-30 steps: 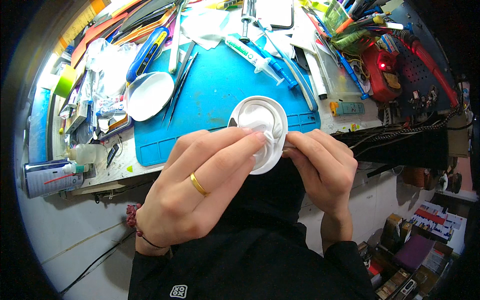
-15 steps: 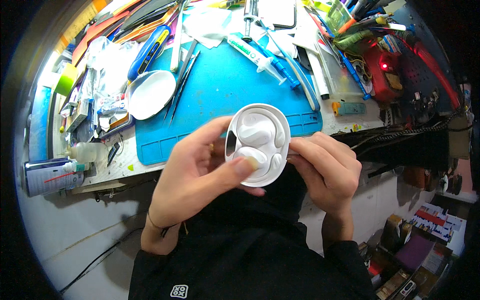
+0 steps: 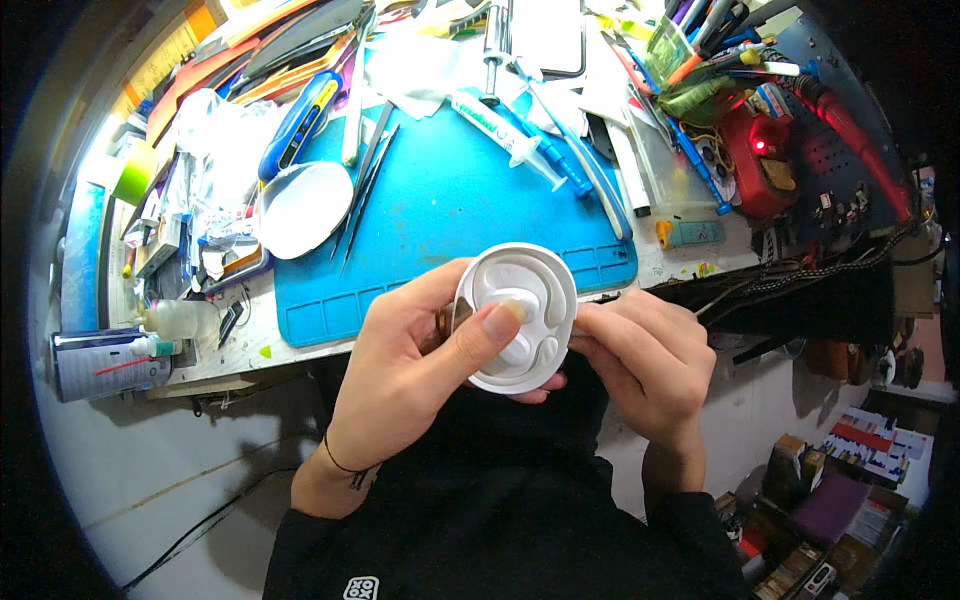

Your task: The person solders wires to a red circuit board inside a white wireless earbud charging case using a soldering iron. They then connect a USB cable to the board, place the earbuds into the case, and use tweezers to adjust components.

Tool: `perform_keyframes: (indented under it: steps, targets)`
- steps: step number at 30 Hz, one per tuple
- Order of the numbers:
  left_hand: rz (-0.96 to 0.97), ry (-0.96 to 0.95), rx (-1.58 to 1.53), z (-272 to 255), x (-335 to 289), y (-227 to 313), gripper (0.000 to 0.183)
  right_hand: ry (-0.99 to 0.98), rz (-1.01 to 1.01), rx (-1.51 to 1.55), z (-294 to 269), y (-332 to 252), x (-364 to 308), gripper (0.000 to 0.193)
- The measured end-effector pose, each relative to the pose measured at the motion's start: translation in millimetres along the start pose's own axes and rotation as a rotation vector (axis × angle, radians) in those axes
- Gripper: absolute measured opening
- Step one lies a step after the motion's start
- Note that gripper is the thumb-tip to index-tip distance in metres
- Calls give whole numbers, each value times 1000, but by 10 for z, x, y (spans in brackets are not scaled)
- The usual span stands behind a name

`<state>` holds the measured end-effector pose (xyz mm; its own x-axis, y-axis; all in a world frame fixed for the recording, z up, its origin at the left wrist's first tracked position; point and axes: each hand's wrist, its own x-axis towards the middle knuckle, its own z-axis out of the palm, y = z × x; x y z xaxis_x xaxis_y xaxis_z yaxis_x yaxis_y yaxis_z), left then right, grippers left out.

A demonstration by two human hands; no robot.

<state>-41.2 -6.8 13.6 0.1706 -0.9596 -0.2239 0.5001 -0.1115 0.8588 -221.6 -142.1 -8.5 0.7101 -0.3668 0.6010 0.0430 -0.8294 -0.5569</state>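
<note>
A white oval earbud charging case (image 3: 548, 275), without a lid on it, is held above the front edge of the mat. My left hand (image 3: 410, 350) is closed round its left side, thumb pressing on the white earbud pieces inside and partly covering them. The fingers beneath the case are mostly hidden. At the case's right edge, my right hand (image 3: 650, 360) has thumb and forefinger pinched together. Whatever they grip there is too small or hidden to make out. A white oval shell (image 3: 305, 210), like a lid, lies on the left of the blue mat (image 3: 440, 200).
Beside the shell lie dark tweezers (image 3: 366, 195) and a blue-yellow utility knife (image 3: 300, 125). A syringe (image 3: 500, 130) and blue screwdrivers (image 3: 550, 155) rest at the mat's far right. A red device (image 3: 755, 160) with a glowing light stands further right. A can (image 3: 110, 365) stands at the left edge.
The case has moved slightly down and toward me, tilting a little. My left thumb has slid up and right, further over the earbuds. My right hand stays at the case's right edge.
</note>
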Motion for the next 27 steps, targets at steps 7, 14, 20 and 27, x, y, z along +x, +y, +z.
perform_keyframes:
  steps: [7, 14, 20, 27]
  targets:
    - [12, 16, 61, 9, -7, -23, 40, 0, -5, 5, -23, 1, -13, 22]
    - [138, 93, 297, -32, -42, -28, 48, 16, -13, -16, -48, -20, -14, 22]
    - [392, 127, 270, 51, -63, -96, 58, 29, -23, -34, -54, -11, -8, 21]
    - [455, -41, 416, -95, -69, -97, 34, 9, -6, 20, -69, -2, -17, 21]
